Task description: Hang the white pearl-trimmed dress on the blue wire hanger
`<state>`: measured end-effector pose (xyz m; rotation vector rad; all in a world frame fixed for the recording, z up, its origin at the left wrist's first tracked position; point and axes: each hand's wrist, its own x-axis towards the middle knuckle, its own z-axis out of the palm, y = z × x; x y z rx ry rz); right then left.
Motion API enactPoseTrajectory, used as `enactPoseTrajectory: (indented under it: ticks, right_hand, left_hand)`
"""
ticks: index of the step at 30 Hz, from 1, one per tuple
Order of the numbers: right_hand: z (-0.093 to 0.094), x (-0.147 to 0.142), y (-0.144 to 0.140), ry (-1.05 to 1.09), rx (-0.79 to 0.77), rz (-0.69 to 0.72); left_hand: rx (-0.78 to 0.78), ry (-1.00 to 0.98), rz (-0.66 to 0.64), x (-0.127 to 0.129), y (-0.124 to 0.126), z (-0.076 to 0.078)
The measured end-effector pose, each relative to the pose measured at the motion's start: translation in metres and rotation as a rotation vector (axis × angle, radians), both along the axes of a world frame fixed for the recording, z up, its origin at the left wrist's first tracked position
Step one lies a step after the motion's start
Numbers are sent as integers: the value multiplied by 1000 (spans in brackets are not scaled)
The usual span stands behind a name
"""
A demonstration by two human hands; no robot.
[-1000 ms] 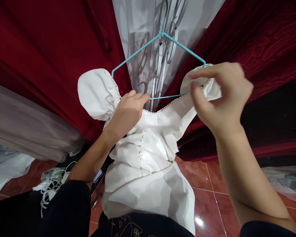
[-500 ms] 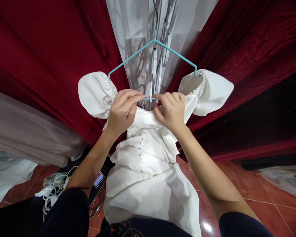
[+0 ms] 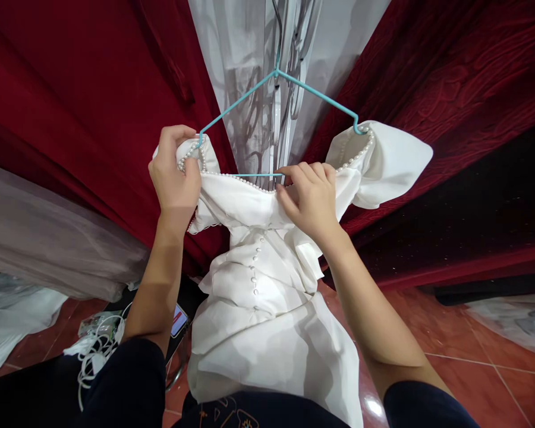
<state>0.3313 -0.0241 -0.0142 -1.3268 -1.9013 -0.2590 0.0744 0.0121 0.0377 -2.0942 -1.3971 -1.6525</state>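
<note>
White dress — pearl-trimmed neckline, buttoned front, puffed sleeves — hangs on a teal wire hanger. Left hand grips the left sleeve; right hand pinches the neckline at centre.

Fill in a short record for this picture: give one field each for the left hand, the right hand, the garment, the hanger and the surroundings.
left hand: grips the puffed left sleeve at the hanger's end
right hand: fingers pinch the pearl-edged neckline near its middle
garment: white dress, buttons down the middle, hanging
hanger: turquoise wire hanger, threaded through both sleeves
surroundings: red curtain, red tiled floor, white cables
</note>
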Motion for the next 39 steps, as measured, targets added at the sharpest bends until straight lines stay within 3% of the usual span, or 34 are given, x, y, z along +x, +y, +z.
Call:
enactPoseTrajectory:
  ticks: [7,13,19,23,31,35,39]
  right_hand:
    - [14,2,-15,7,-41,22]
    - [20,6,-3,46,-137,29]
    - [22,7,-5,47,-123,18]
    - [18,6,-5,18,-95,32]
    - [13,-2,3,-68,-115,-34]
    - [12,-3,1,-51,-113,-42]
    - [14,-1,-2,-39,-116,-18]
  left_hand:
    - [-11,-121,59,-22,20,15]
    - [-197,6,-19,-19,16,25]
    - [-94,-118,35,-20,12,26]
    - [-155,-107,53,-31,19,30]
    - [-219,0,219,-65,29,3]
    - [-270,-26,194,-74,14,-7]
    - [-432,-5,230,-79,-6,-9]
